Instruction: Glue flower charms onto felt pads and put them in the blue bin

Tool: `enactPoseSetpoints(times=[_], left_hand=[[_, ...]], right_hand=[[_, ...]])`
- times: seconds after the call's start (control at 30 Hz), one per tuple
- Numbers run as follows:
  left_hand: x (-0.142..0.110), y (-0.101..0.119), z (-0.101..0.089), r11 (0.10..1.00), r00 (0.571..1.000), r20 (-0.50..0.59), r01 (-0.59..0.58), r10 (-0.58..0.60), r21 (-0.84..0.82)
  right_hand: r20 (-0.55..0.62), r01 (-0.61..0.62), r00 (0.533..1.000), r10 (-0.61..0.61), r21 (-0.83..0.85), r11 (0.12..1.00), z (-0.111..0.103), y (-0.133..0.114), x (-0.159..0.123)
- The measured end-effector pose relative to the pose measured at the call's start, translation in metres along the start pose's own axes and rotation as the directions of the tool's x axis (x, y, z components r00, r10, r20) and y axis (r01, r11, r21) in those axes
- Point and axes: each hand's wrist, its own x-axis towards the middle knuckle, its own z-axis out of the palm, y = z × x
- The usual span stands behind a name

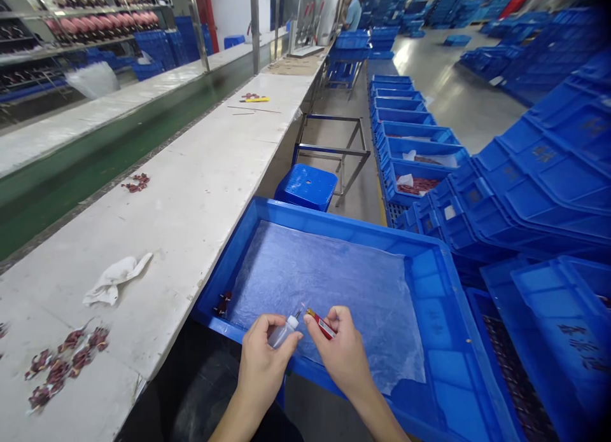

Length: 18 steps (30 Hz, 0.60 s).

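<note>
My left hand [262, 359] is closed round a small clear squeeze bottle [282, 333] with a white cap and a thin nozzle aimed to the right. My right hand [341, 350] pinches a small red part [321, 324] with a gold tip, held close to the nozzle. Both hands hover over the near edge of a blue plastic tray [429, 283] lined with a thin clear sheet [329, 283]. A few small dark red parts [222, 304] lie in the tray's near left corner.
A long white workbench [191, 194] runs along the left, with a crumpled white cloth [114, 280], several small red parts [62, 362] and another red cluster [136, 183]. A blue stool [305, 186] and a metal frame [334, 146] stand beyond the tray. Stacked blue crates [539, 175] fill the right. A person [353, 9] stands far back.
</note>
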Motion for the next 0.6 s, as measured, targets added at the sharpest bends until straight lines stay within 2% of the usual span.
enactPoseSetpoints(times=[0.13,0.23,0.4,0.5,0.6], left_hand=[[0.0,0.001,-0.001,0.999,1.0,-0.001,0.021,-0.021,-0.042],[0.001,0.005,0.0,0.994,0.999,0.002,0.044,-0.044,-0.099],[0.005,0.01,0.01,0.967,0.995,0.025,0.103,-0.1,-0.233],[0.003,0.011,0.015,0.936,0.989,0.047,0.151,-0.143,-0.319],[-0.006,0.011,0.015,0.902,0.977,0.079,0.211,-0.196,-0.377]], right_hand=[[0.018,-0.052,0.999,0.051,0.112,0.992,-0.004,0.001,0.002],[0.105,-0.165,0.984,0.142,0.257,0.952,-0.006,-0.004,-0.003],[0.382,-0.44,0.878,0.288,0.409,0.799,0.007,-0.018,-0.036],[0.429,-0.504,0.846,0.316,0.454,0.734,0.02,-0.02,-0.048],[0.439,-0.546,0.83,0.344,0.514,0.661,0.027,-0.02,-0.048]])
